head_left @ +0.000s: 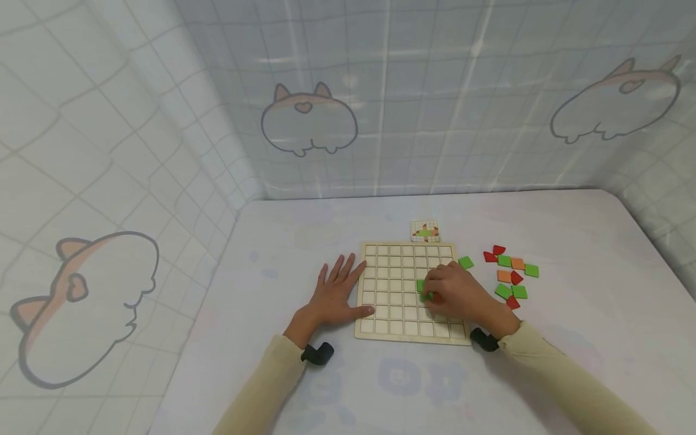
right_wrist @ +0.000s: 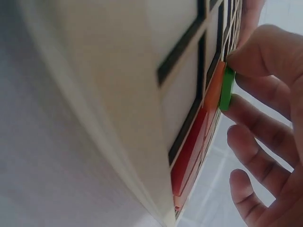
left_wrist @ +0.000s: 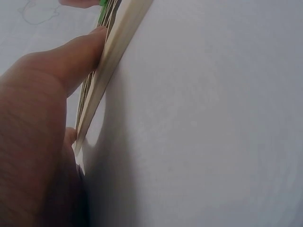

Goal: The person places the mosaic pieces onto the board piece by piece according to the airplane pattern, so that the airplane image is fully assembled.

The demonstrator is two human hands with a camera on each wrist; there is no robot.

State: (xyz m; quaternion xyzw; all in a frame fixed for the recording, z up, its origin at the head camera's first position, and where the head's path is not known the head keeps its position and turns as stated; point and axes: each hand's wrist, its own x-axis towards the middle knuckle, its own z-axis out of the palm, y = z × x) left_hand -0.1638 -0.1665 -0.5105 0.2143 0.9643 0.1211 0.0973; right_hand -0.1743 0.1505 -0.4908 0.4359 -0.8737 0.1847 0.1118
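Note:
A pale wooden grid board (head_left: 402, 339) lies flat on the table. My left hand (head_left: 333, 297) rests at its left edge, fingers spread and the thumb over the border; the left wrist view shows the thumb against the board's side. Over the right part of the grid, my right hand (head_left: 454, 293) pinches a small green square tile (right_wrist: 227, 89) between thumb and finger, tilted on edge close over the grid. Beside it, an orange tile (right_wrist: 214, 87) and a red piece (right_wrist: 188, 153) sit in the cells. Another green tile (head_left: 420, 286) shows left of the right hand's fingers, which hide neighbouring cells.
A small pattern card (head_left: 425, 231) lies beyond the board's far edge. One loose green tile (head_left: 465, 262) is by the right edge. Farther right are scattered green, orange tiles (head_left: 517, 263) and red pieces (head_left: 498, 249). A tiled-pattern wall (head_left: 402, 151) stands behind the table.

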